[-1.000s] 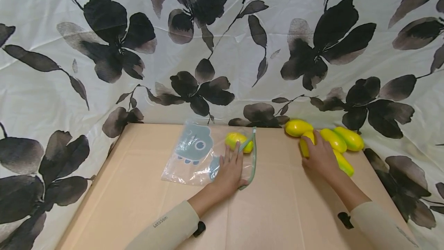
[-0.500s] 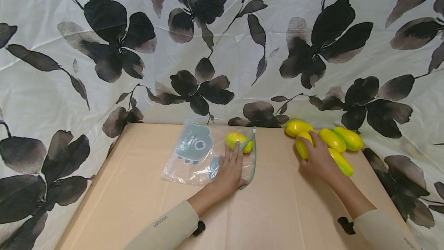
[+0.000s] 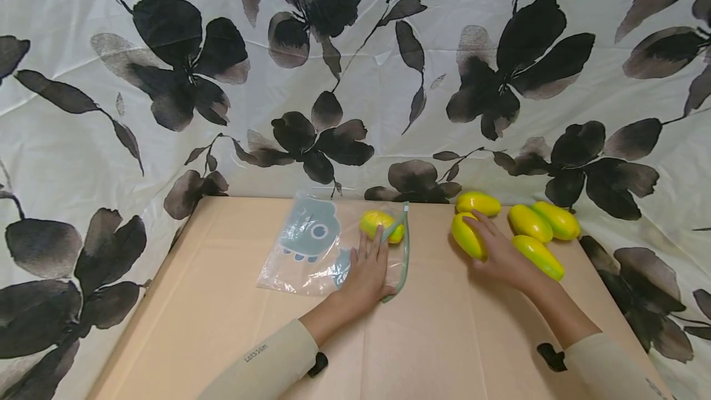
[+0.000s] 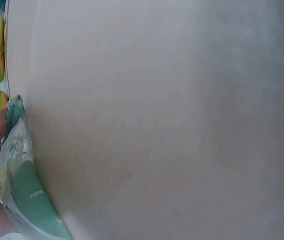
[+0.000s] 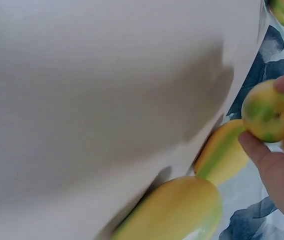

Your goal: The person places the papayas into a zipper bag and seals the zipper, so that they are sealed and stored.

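1. Left hand (image 3: 363,273), at the end of a beige sleeve (image 3: 272,357) from the bottom left of the frame, lies with its fingers straight and spread on a clear bag (image 3: 328,249), apparently to steady it. Lettering on the sleeve looks like "LetsSlim".
2. At the centre of the frame the bag lies flat on the worktop (image 3: 222,326), printed with a blue cartoon creature. Its green-edged mouth faces right, probably for easy access from that side. On a green patch in the left wrist view, "name" can be read.
3. One yellow fruit (image 3: 376,220) appears to lie inside the bag, near its mouth, just beyond the fingertips.
4. Right of centre, the right hand (image 3: 508,261) grips a mango-like fruit (image 3: 465,239) with thumb and fingers on different sides, likely because its smooth, rounded skin offers no other hold. Whether it touches the worktop, I cannot tell.
5. Another fruit (image 3: 479,204) lies just above it, at the worktop's far edge.
6. Three more fruits (image 3: 530,223) are clustered farther right, perhaps for reach; no labels show on them.
7. Lower right, the other sleeve (image 3: 616,366) carries writing too small to read.
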